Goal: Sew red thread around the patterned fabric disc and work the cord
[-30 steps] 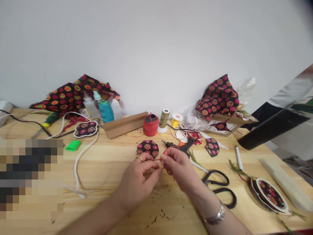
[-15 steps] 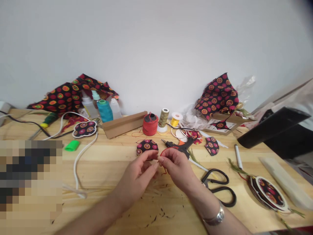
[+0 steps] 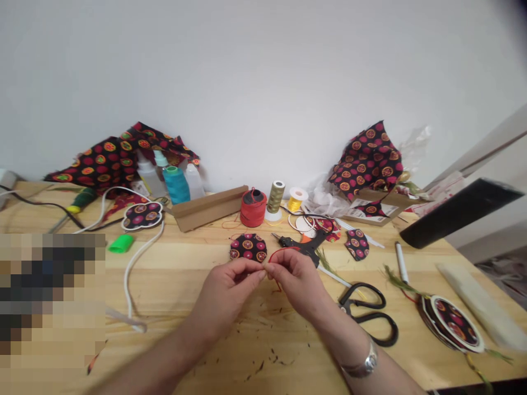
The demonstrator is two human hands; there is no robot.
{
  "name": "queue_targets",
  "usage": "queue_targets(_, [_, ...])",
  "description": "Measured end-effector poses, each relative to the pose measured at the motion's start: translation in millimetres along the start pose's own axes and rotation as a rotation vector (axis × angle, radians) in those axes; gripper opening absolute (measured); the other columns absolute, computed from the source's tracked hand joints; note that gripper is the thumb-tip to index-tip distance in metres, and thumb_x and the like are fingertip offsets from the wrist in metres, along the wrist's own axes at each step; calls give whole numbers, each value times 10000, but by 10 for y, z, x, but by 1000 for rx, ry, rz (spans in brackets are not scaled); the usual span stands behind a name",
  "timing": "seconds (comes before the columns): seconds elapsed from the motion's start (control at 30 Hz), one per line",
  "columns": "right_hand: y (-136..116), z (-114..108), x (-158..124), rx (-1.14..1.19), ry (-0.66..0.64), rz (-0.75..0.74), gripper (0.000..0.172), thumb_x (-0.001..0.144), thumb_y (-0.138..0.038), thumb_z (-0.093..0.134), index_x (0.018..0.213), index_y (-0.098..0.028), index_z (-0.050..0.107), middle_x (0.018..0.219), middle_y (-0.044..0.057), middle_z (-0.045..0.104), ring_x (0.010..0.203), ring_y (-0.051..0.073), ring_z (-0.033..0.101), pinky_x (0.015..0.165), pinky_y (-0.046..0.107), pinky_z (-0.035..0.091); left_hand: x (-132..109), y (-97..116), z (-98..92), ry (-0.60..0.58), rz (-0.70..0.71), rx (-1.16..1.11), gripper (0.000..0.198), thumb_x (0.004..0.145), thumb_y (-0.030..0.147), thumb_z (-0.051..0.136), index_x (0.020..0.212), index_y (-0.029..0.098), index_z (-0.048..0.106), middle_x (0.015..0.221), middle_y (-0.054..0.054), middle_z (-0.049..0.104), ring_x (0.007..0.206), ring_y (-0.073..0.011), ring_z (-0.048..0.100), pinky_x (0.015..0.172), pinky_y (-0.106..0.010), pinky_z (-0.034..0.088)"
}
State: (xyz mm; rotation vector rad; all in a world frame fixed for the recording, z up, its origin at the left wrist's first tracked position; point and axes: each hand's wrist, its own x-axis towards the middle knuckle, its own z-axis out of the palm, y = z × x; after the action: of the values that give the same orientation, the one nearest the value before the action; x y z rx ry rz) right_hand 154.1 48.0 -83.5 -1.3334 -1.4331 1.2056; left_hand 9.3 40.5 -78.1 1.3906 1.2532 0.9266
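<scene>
My left hand (image 3: 230,291) and my right hand (image 3: 298,285) meet fingertip to fingertip above the middle of the table. A thin red cord (image 3: 284,249) arches over my right fingers and runs down to where the two pinches touch. A loose piece of it dangles below. Both hands are closed in a pinch on this cord; the spot between the fingertips is hidden. Just behind them lies a round patterned fabric piece (image 3: 248,247). A black glue gun (image 3: 307,246) rests behind my right hand, and black-handled scissors (image 3: 368,312) lie beside my right wrist.
A red thread spool (image 3: 252,208), a gold spool (image 3: 275,198) and a yellow spool (image 3: 295,199) stand behind, beside a cardboard strip (image 3: 212,209). A teal spool (image 3: 177,186) is farther left. A white cable (image 3: 130,274) curves at left; a fabric-covered disc (image 3: 455,323) lies right.
My left fingers have closed from a looser, spread pose into a pinch against my right fingertips. My right hand has stayed nearly in place with the red cord.
</scene>
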Motion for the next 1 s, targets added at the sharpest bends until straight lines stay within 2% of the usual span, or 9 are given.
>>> queue_targets(0.27, [-10, -25, -5, -19, -59, 4, 107, 727, -226, 579, 650, -157, 551, 588, -28, 517, 532, 89, 424, 508, 202, 336, 22, -6, -5, -48, -129, -125, 113, 690, 253, 617, 723, 218, 719, 674, 28, 683, 622, -124, 533, 595, -206, 375])
queue_targets(0.47, [-16, -31, -3, -7, -80, 20, 109, 722, -216, 584, 640, -150, 556, 585, -29, 518, 538, 86, 430, 515, 197, 340, 16, -27, 3, -76, -236, -228, 104, 689, 248, 618, 685, 195, 707, 490, 62, 557, 435, -58, 344, 446, -187, 256])
queue_targets(0.73, [-54, -47, -11, -62, -118, 20, 142, 781, -257, 532, 711, -145, 584, 573, -29, 501, 500, 79, 406, 462, 184, 320, 31, -43, 12, -77, -269, -282, 126, 681, 273, 628, 705, 170, 695, 569, 31, 580, 428, -48, 304, 404, -192, 187])
queue_targets(0.83, [-84, -74, -17, -126, -125, -23, 194, 824, -241, 464, 706, -148, 585, 571, -29, 499, 498, 78, 404, 466, 183, 318, 42, -61, 5, -61, -280, -297, 160, 675, 319, 642, 693, 165, 682, 546, 44, 531, 420, -45, 297, 396, -189, 175])
queue_targets(1.0, [-71, -104, -20, -259, -109, -148, 239, 851, -237, 432, 719, -161, 616, 647, -9, 570, 609, 100, 470, 574, 199, 357, 63, -90, -6, -24, -271, -318, 185, 679, 351, 641, 704, 170, 668, 527, 63, 469, 407, -40, 273, 381, -187, 161])
